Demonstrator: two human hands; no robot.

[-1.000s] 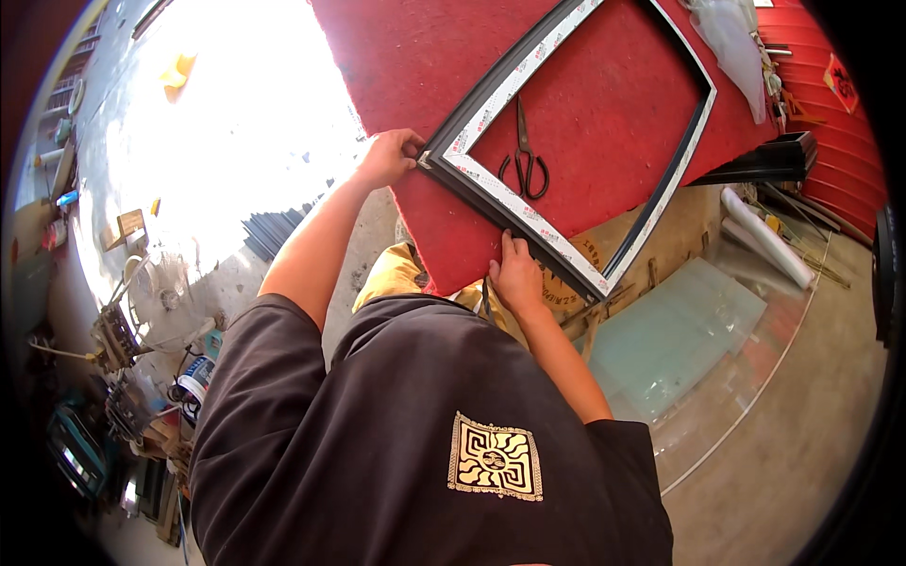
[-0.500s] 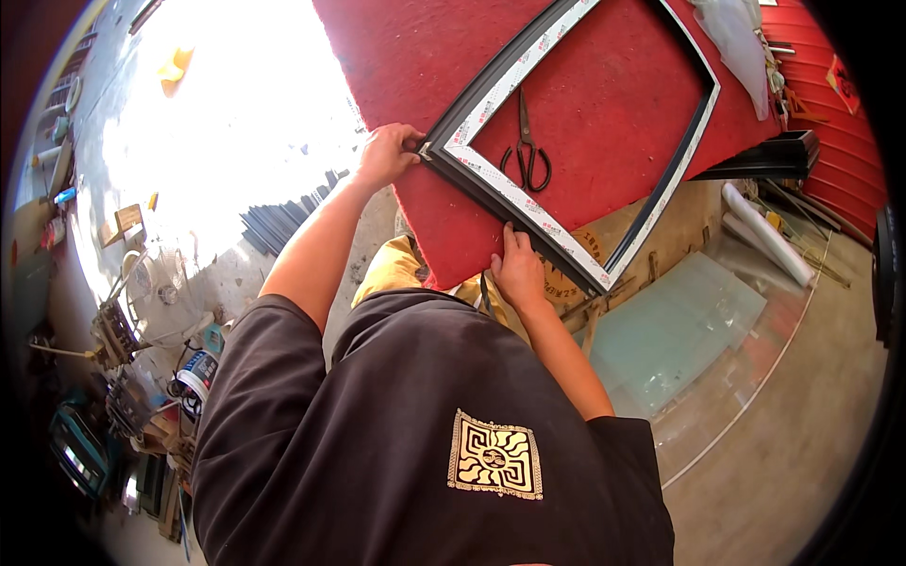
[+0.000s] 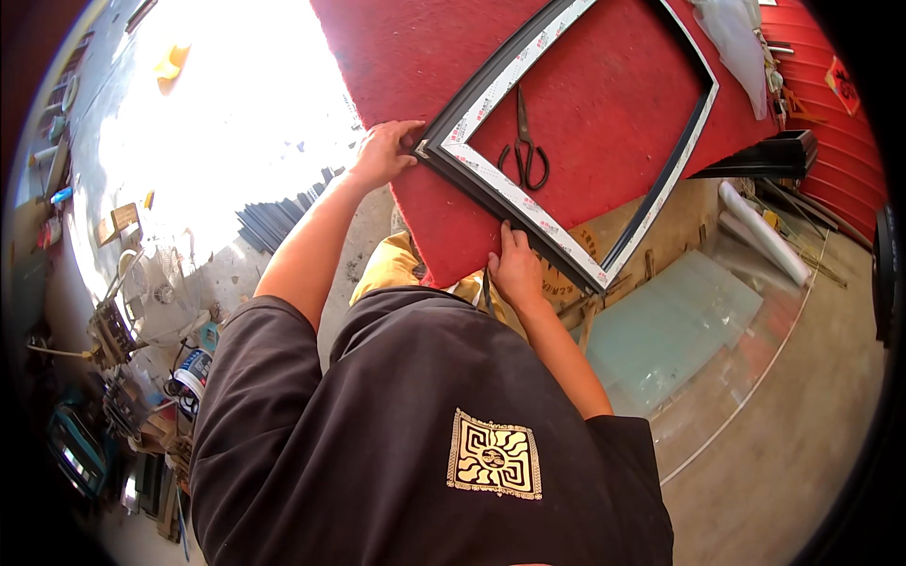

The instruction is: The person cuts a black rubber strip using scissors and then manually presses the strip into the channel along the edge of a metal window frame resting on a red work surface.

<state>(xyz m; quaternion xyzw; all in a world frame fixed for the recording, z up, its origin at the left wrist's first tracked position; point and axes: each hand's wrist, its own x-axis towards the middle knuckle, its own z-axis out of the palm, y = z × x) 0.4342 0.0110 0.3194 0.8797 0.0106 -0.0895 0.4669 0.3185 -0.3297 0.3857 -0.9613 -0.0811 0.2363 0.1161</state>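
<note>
A dark window frame (image 3: 512,200), its faces covered in white printed protective film, lies on a red-covered table (image 3: 396,57). By the frame's left corner is my left hand (image 3: 382,153), open, with forefinger and thumb spread apart around a small pale metallic piece (image 3: 422,147) at that corner. My right hand (image 3: 517,267) rests at the frame's near edge; its fingers are stretched out, their tips touching the edge. Inside the frame's opening a pair of scissors (image 3: 524,151) with black handles lies on the red cover.
Sheets of glass (image 3: 675,325) lie low to the right of the table. Dark profiles (image 3: 760,158) jut out at the table's right end, near white rolls (image 3: 764,231). On the floor to the left are dark strips (image 3: 274,222), a fan (image 3: 160,283) and a bucket (image 3: 193,368).
My left forefinger and thumb have spread apart from their pinch at the frame's corner, and the hand has drawn back slightly. My right hand stays at the near edge.
</note>
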